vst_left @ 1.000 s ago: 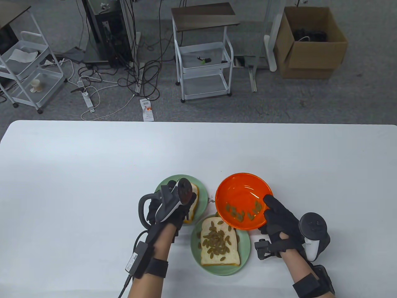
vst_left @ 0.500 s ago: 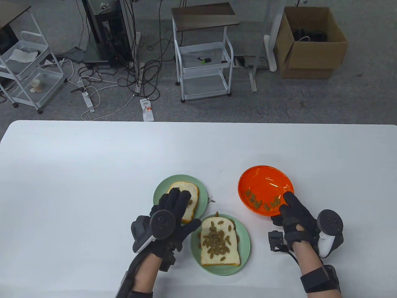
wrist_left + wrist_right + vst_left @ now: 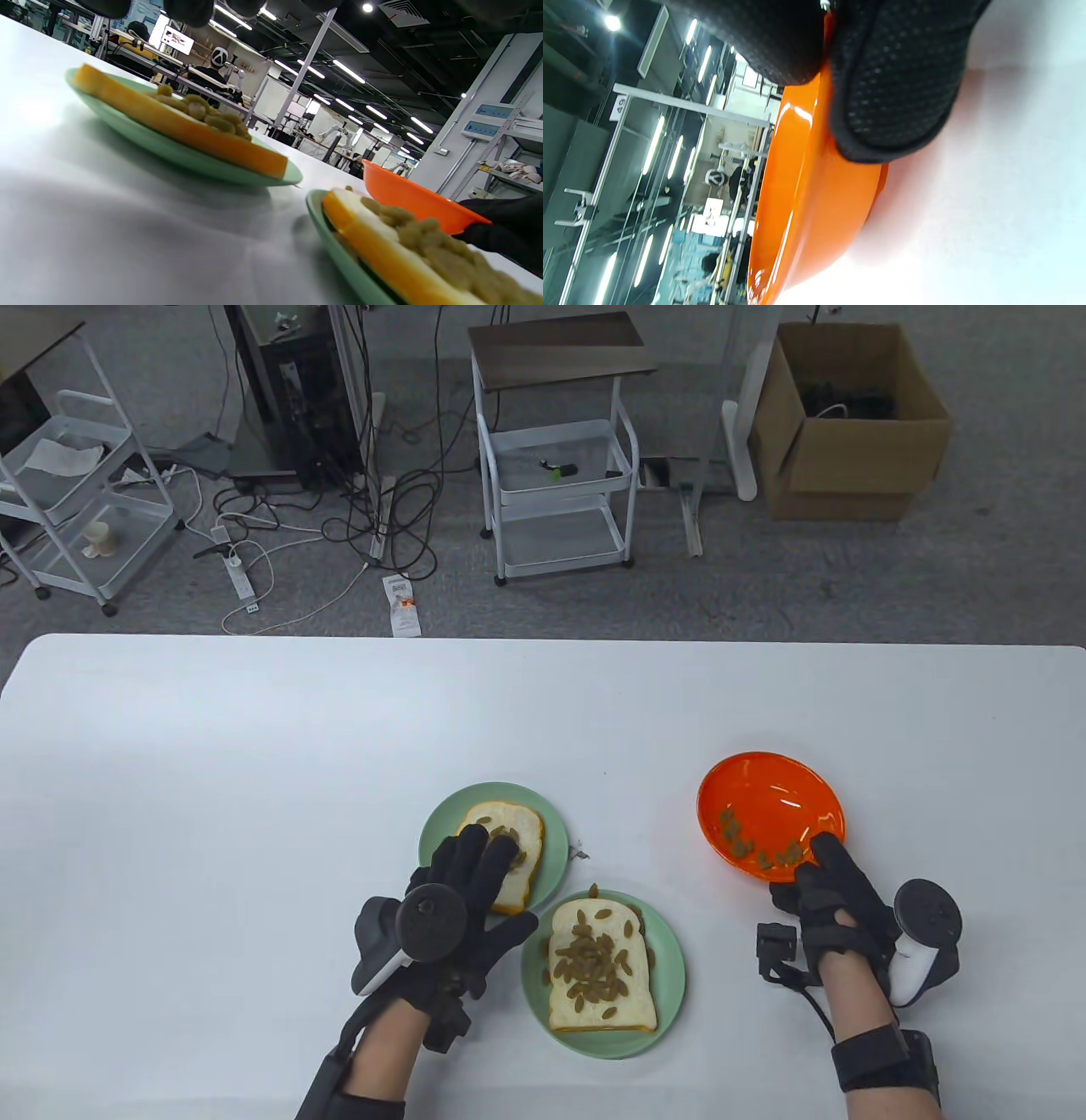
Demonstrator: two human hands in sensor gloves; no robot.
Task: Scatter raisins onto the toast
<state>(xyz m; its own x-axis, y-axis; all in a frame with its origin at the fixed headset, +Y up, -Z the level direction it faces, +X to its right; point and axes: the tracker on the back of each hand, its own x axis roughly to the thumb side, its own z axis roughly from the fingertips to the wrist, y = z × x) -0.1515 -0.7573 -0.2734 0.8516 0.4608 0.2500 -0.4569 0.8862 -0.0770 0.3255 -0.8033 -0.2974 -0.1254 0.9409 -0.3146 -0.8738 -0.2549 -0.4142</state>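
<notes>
My left hand (image 3: pixel 482 872) is open with its fingers spread flat over the far toast (image 3: pixel 516 821), which has a few raisins (image 3: pixel 506 836) on it and lies on a green plate (image 3: pixel 439 823). The near toast (image 3: pixel 602 976), on its own green plate (image 3: pixel 670 976), carries a heap of raisins. My right hand (image 3: pixel 810 872) grips the near rim of the orange bowl (image 3: pixel 768 806), thumb inside, at the right. Several raisins (image 3: pixel 755 848) lie in the bowl. The right wrist view shows my fingers (image 3: pixel 895 76) clamped on the bowl's rim (image 3: pixel 806 169), low over the table.
The two plates stand side by side near the white table's (image 3: pixel 254 780) front middle. The left wrist view shows the far plate (image 3: pixel 191 159), the near toast (image 3: pixel 382 248) and the bowl (image 3: pixel 407 199) behind it. A few crumbs (image 3: pixel 579 850) lie between the plates and the bowl.
My right hand has carried the bowl from over the near toast out to the right and lower. My left hand has turned palm down and opened; raisins now lie on the far toast.
</notes>
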